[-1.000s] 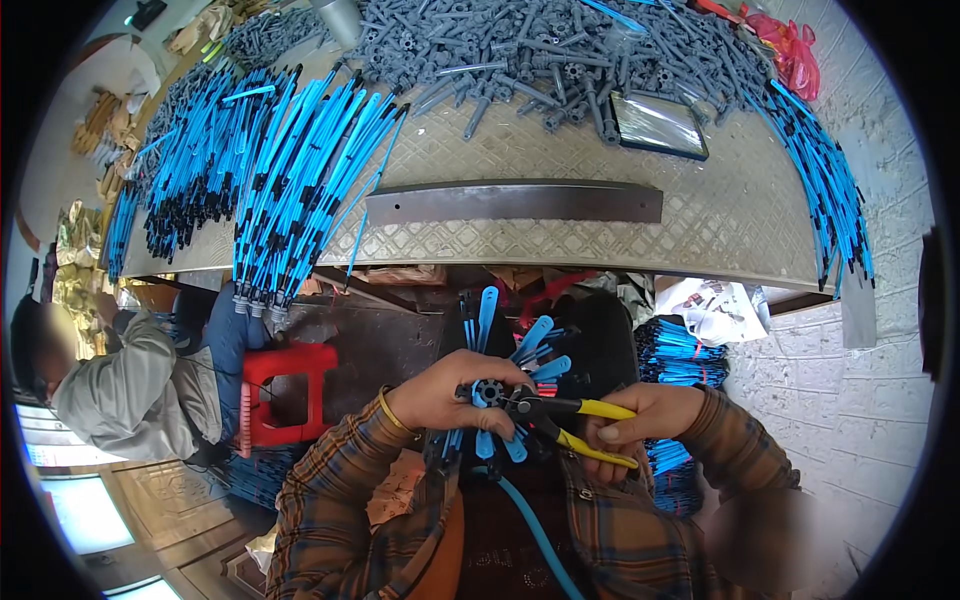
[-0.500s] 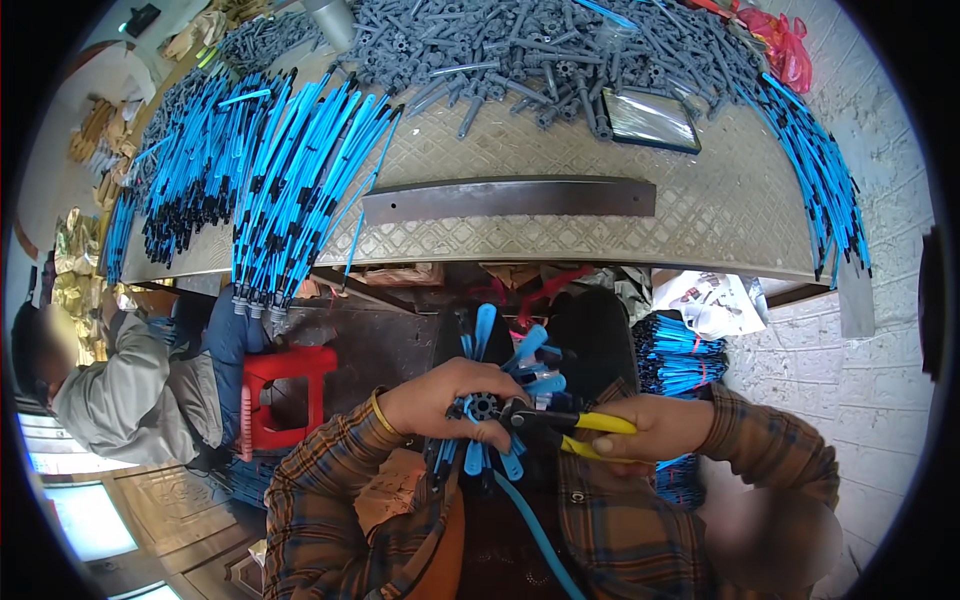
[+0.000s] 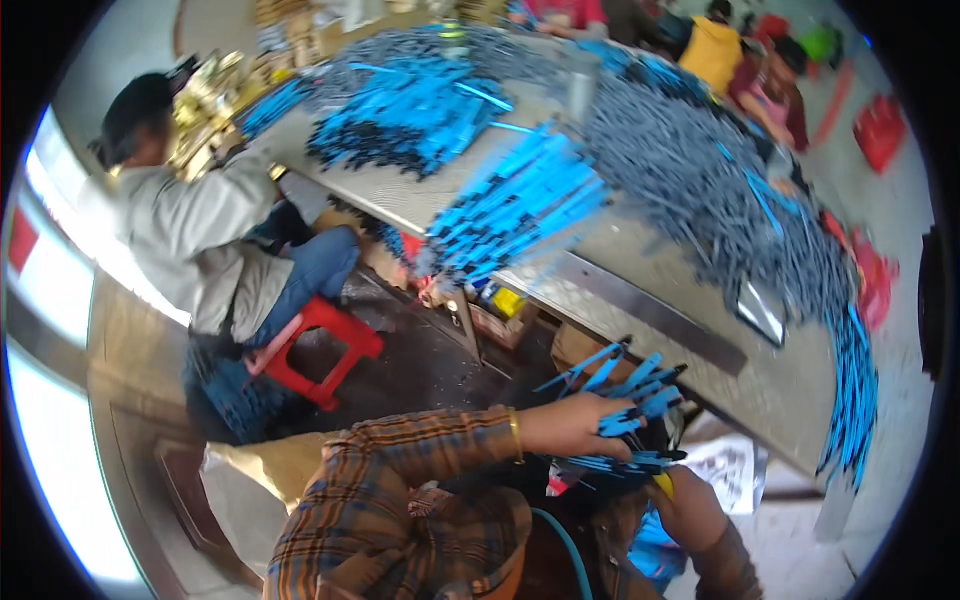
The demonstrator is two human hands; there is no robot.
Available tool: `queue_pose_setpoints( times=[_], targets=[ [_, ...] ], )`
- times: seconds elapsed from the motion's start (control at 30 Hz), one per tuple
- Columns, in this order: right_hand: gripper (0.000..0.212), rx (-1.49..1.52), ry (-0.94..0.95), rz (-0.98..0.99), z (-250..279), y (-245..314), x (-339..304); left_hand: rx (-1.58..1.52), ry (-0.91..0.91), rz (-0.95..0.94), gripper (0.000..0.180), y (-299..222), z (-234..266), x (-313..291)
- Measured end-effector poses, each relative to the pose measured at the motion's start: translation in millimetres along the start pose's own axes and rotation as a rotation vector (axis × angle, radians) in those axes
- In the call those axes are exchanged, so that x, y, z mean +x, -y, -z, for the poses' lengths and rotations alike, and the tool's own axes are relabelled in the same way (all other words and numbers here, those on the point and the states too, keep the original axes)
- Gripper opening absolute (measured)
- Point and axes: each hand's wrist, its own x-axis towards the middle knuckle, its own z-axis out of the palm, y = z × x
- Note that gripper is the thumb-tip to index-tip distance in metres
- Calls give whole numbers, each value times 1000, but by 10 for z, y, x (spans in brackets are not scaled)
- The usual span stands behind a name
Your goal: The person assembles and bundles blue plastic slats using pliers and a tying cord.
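Sticks (image 3: 645,388), blue with dark tips, fanned out from my left hand (image 3: 572,425), low beside the table (image 3: 800,385); its fingers were curled round them. My right hand (image 3: 695,508) was wrapped about a yellow tool (image 3: 664,485), mostly hidden, how tightly I couldn't tell. I judged the step as working on the gathered sticks; the next move called for a steady left grip. My left forearm (image 3: 450,440) reached across rightward; the right forearm (image 3: 730,570) sloped up toward the sticks.

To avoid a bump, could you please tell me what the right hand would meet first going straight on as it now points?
The right hand would probably meet the bundle of blue strips held in the left hand, though depth is unclear.
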Motion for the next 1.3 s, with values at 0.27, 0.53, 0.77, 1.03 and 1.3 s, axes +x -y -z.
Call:
queue_pose_setpoints(
  times=[0.27, 0.53, 0.77, 1.03, 1.3],
  targets=[
    [15, 418, -468, -373, 273, -1033, -478, 174, -461, -72, 45, -247, 434, -126],
    [17, -290, -823, -369, 555, -1895, -611, 516, -453, -32, 53, -1039, 1895, 929],
    [27, -451, -933, -381, 461, -1820, -467, 984, -359, 528, 31, -2, 1953, 1528],
    [26, -399, -992, -254, 523, -1839, -259, 1443, -405, 395, 31, 826, 2655, 1244],
    [23, -325, -934, -391, 854, -2059, -510, 1606, -370, 567, 39, 716, 2300, 1624]
  ],
)
